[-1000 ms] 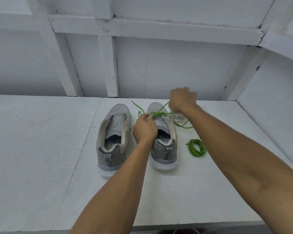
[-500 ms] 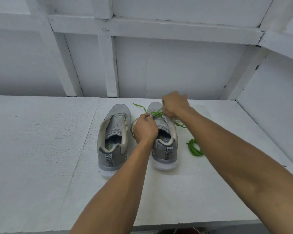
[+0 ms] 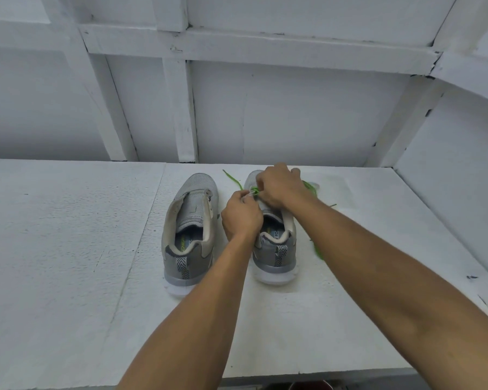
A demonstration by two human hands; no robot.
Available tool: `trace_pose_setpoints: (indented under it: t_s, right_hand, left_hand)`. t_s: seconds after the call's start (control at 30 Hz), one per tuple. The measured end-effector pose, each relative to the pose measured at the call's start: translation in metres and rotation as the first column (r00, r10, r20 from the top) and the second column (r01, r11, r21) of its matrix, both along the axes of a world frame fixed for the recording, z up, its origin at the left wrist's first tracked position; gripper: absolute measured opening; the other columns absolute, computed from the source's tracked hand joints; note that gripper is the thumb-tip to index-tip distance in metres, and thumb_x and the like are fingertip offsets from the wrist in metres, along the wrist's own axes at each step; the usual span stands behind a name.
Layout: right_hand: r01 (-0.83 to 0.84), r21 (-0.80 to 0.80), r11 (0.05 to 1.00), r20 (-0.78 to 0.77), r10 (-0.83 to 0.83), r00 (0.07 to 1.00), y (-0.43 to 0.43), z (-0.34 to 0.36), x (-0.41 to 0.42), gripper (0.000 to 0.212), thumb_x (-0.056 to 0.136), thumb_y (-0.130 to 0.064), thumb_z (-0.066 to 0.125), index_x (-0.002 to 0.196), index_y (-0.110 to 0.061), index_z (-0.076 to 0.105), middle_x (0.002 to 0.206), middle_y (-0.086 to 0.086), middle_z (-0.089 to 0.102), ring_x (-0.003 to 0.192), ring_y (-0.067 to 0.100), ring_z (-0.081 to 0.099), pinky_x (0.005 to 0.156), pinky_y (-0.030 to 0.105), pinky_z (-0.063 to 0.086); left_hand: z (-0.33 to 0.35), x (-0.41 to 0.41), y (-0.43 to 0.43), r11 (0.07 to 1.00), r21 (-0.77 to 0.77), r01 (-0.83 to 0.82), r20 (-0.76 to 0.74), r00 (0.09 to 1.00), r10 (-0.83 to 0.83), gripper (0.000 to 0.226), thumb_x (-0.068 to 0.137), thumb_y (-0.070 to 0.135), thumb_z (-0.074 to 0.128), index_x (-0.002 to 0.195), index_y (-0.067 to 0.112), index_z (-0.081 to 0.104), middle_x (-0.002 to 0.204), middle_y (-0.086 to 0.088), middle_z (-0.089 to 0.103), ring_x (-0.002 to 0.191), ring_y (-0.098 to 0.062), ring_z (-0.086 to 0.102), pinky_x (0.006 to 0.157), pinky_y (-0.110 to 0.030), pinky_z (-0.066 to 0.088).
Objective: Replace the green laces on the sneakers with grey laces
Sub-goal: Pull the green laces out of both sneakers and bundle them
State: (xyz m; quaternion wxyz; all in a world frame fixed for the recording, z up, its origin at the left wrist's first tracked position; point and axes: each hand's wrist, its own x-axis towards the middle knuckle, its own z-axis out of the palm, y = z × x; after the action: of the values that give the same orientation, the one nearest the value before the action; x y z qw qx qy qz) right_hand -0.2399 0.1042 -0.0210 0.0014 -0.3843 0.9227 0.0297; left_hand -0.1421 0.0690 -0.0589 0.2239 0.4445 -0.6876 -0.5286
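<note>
Two grey sneakers stand heels toward me on the white tabletop [image 3: 68, 249]. The left sneaker [image 3: 190, 229] has no lace in it. The right sneaker [image 3: 276, 249] still carries a green lace [image 3: 254, 190] near its toe, with loose ends trailing to the left and right. My left hand [image 3: 241, 216] rests over the right sneaker's tongue and grips its upper at the eyelets. My right hand [image 3: 278, 185] pinches the green lace just beyond it. A second green lace [image 3: 318, 250] lies coiled on the table, mostly hidden behind my right forearm.
A white panelled wall [image 3: 293, 114] with wooden battens closes the table at the back and on the right. A small clear object [image 3: 316, 184] sits behind my right hand. The table's front edge runs along the bottom.
My right hand has come back from up and to the right, down to the lace at the sneaker's eyelets, next to my left hand. The left hand stayed on the shoe.
</note>
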Motion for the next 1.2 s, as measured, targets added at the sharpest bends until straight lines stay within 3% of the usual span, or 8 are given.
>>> trace_pose_setpoints:
  t_s: [0.2,0.37,0.5,0.67,0.8,0.97,1.1,1.2]
  right_hand:
    - [0.203,-0.247,0.947,-0.248,-0.264,0.932,0.024,0.044,-0.033,0.028,0.084,-0.007,0.049,0.110,-0.013,0.058,0.111,0.007,0.060,0.112,0.032,0.047,0.093,0.045,0.035]
    - [0.165,-0.252,0.954,-0.064,-0.186,0.980,0.022,0.042,-0.035,0.039,0.086,-0.015,0.053,0.125,-0.016,0.052,0.129,0.008,0.051,0.123,0.033,0.042,0.100,0.048,0.035]
    - [0.031,-0.060,0.998,0.098,-0.025,0.995,0.004,0.007,-0.009,0.021,0.087,-0.025,0.056,0.105,-0.025,0.066,0.120,0.002,0.058,0.125,0.026,0.039,0.103,0.047,0.034]
    - [0.052,-0.041,0.998,-0.109,-0.056,0.993,0.006,0.017,-0.011,0.022,0.089,-0.015,0.052,0.108,-0.020,0.062,0.115,0.003,0.060,0.118,0.027,0.044,0.099,0.046,0.035]
    - [0.194,-0.222,0.956,-0.255,-0.249,0.934,0.026,0.046,-0.037,0.033,0.084,-0.004,0.050,0.116,-0.009,0.055,0.119,0.009,0.054,0.116,0.033,0.045,0.095,0.047,0.034]
    - [0.162,-0.214,0.963,-0.038,-0.174,0.984,0.024,0.040,-0.035,0.050,0.086,-0.014,0.051,0.136,-0.017,0.045,0.139,0.007,0.045,0.132,0.032,0.035,0.104,0.051,0.030]
    - [0.023,-0.052,0.998,0.098,-0.018,0.995,0.005,0.010,-0.011,0.024,0.088,-0.025,0.058,0.110,-0.025,0.064,0.129,0.002,0.053,0.132,0.027,0.032,0.107,0.052,0.027]
    - [0.016,-0.017,1.000,0.067,-0.015,0.998,0.000,-0.001,-0.004,0.015,0.089,-0.021,0.055,0.101,-0.023,0.064,0.117,0.000,0.058,0.126,0.025,0.037,0.105,0.050,0.031]
  left_hand:
    - [0.000,0.000,0.001,1.000,0.003,-0.003,-0.007,1.000,0.003,0.033,0.095,0.022,0.041,0.120,0.024,0.064,0.112,-0.006,0.068,0.103,-0.026,0.058,0.076,-0.025,0.036]
    - [0.002,0.000,0.002,1.000,-0.003,-0.003,0.012,1.000,0.003,0.036,0.095,0.021,0.040,0.122,0.025,0.063,0.116,-0.007,0.067,0.107,-0.026,0.058,0.079,-0.026,0.036]
    - [0.002,0.001,0.000,1.000,-0.010,0.000,0.013,1.000,0.000,0.035,0.094,0.021,0.041,0.121,0.024,0.063,0.116,-0.008,0.067,0.109,-0.028,0.057,0.084,-0.029,0.040]
    - [0.002,0.000,0.001,1.000,-0.004,-0.001,-0.003,1.000,0.001,0.034,0.094,0.021,0.041,0.119,0.025,0.064,0.114,-0.007,0.068,0.105,-0.027,0.058,0.081,-0.028,0.039]
    - [0.002,0.002,0.001,1.000,-0.003,-0.013,-0.004,1.000,0.013,0.034,0.095,0.020,0.041,0.120,0.025,0.064,0.114,-0.006,0.067,0.097,-0.022,0.056,0.076,-0.024,0.035]
    - [0.002,0.001,0.002,1.000,-0.004,-0.004,0.002,1.000,0.004,0.035,0.095,0.020,0.040,0.120,0.025,0.064,0.114,-0.008,0.067,0.104,-0.027,0.057,0.077,-0.025,0.034]
    - [0.002,0.001,0.001,1.000,-0.008,-0.003,0.001,1.000,0.003,0.034,0.094,0.021,0.042,0.120,0.025,0.064,0.115,-0.008,0.067,0.106,-0.028,0.058,0.078,-0.027,0.035]
    - [0.001,0.001,0.001,1.000,-0.004,-0.003,-0.004,1.000,0.003,0.034,0.094,0.021,0.042,0.119,0.025,0.064,0.114,-0.008,0.067,0.105,-0.027,0.058,0.078,-0.027,0.035]
